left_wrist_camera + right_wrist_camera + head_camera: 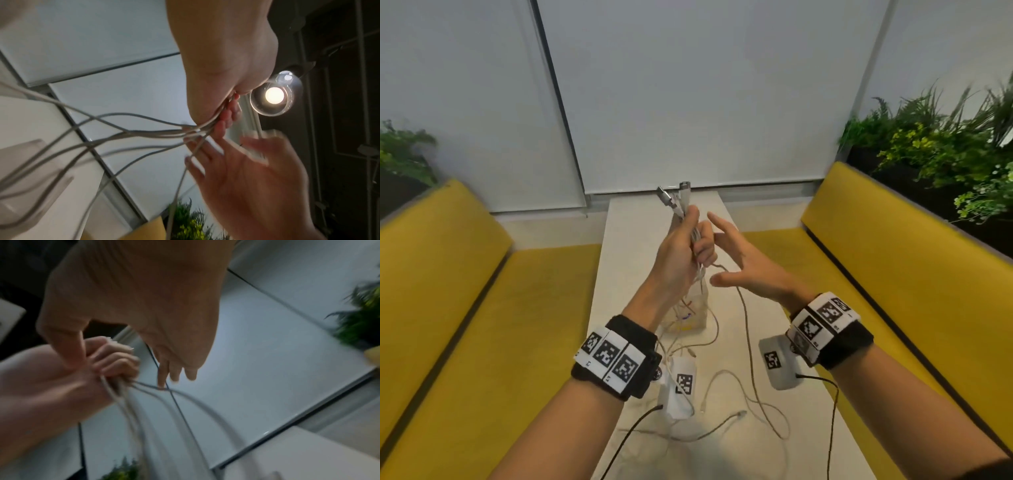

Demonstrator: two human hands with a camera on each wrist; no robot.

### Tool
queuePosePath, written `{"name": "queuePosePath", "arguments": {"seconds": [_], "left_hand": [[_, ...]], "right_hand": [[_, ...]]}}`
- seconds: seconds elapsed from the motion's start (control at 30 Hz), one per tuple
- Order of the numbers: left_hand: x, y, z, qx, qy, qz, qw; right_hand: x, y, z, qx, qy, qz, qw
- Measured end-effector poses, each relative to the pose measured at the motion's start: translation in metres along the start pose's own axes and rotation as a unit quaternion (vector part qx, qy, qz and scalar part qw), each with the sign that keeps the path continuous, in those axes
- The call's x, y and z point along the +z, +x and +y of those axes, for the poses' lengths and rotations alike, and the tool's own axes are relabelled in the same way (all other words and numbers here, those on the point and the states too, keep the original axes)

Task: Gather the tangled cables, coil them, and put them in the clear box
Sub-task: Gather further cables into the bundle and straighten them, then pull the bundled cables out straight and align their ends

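Observation:
My left hand (pixel 690 240) is raised above the white table (pixel 633 219) and grips a bundle of white and grey cables (pixel 678 202), whose plug ends stick up past the fist. The cables (pixel 127 133) hang from the fist down to the table, where loose loops (pixel 750 394) lie. My right hand (pixel 732 260) is open just right of the fist, fingers spread, one fingertip (pixel 161 382) touching a hanging strand (pixel 185 394). The clear box (pixel 688 311) stands on the table below the left hand, with something yellow inside.
Yellow benches (pixel 482 308) (pixel 893 246) flank the narrow table. Green plants (pixel 935 147) stand behind the right bench, and more (pixel 404 150) at the left. White blinds (pixel 705 96) close the far end. A lit bulb (pixel 274 95) hangs overhead.

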State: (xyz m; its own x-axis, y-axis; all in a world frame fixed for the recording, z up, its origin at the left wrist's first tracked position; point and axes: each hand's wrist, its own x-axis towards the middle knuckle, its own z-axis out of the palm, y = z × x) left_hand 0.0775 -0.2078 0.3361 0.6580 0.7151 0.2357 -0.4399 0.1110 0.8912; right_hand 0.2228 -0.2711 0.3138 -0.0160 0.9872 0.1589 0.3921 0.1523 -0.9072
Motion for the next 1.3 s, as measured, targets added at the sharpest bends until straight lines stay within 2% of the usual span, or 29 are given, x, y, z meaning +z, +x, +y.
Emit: {"name": "queuePosePath", "arguments": {"seconds": [0.07, 0.13, 0.2, 0.3, 0.37, 0.43, 0.53, 0.67, 0.8, 1.0, 1.13, 1.3], "left_hand": [[0.006, -0.003, -0.005, -0.01, 0.037, -0.008, 0.999], [0.007, -0.005, -0.003, -0.008, 0.013, -0.014, 1.0], [0.002, -0.005, 0.004, -0.003, -0.044, -0.031, 0.999], [-0.01, -0.004, 0.019, 0.007, -0.116, -0.05, 0.992], [-0.015, -0.002, 0.03, 0.017, -0.159, -0.056, 0.986], [-0.018, -0.002, 0.039, 0.025, -0.165, -0.044, 0.985], [-0.015, -0.003, 0.042, 0.034, -0.163, -0.023, 0.986], [-0.012, 0.0, 0.048, 0.049, -0.158, -0.003, 0.986], [-0.014, -0.001, 0.065, 0.079, -0.168, 0.011, 0.983], [-0.016, -0.004, 0.075, 0.105, -0.151, 0.019, 0.983], [-0.023, -0.009, 0.082, 0.122, -0.143, 0.026, 0.982], [-0.025, -0.016, 0.088, 0.131, -0.134, 0.035, 0.982]], "right_hand": [[0.012, 0.005, -0.006, -0.011, 0.061, -0.022, 0.998], [0.02, 0.006, -0.001, -0.009, 0.13, -0.038, 0.991], [0.026, 0.001, 0.007, 0.014, 0.15, -0.04, 0.988], [0.033, -0.007, 0.027, 0.034, 0.118, -0.052, 0.991], [0.035, -0.012, 0.038, 0.05, 0.159, -0.05, 0.985], [0.037, -0.015, 0.045, 0.072, 0.207, -0.045, 0.975], [0.038, -0.018, 0.05, 0.093, 0.213, -0.06, 0.971], [0.029, -0.019, 0.056, 0.122, 0.112, -0.056, 0.985], [0.012, -0.022, 0.064, 0.118, 0.051, -0.058, 0.99], [-0.016, -0.019, 0.081, 0.127, -0.066, -0.016, 0.99], [-0.033, -0.024, 0.098, 0.137, -0.103, 0.017, 0.985], [-0.035, -0.022, 0.108, 0.131, -0.123, 0.014, 0.984]]}}
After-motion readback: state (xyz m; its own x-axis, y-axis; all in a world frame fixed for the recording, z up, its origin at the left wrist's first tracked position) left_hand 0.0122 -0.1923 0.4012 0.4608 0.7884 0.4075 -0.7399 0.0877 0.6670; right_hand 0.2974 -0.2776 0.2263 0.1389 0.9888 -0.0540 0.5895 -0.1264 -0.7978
